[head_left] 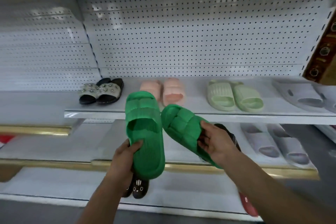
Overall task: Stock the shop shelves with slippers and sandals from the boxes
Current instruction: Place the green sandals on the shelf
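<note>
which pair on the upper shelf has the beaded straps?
The black-soled pair at the left end of the upper shelf. Its pale straps carry bead clusters; the pink pair, light-green pair and grey pair are plain moulded slides.

Two bright green ribbed slippers (145, 132); black sandals (101, 93) with pale jewelled straps; peach-pink slippers (167, 91); mint green slippers (234, 97); grey slippers (276, 143); white pegboard (181, 38) dotted with dark holes; gold-edged lower shelf (54, 162).

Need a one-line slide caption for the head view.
Left hand and right hand each grip a green slipper before the shelf.
</note>
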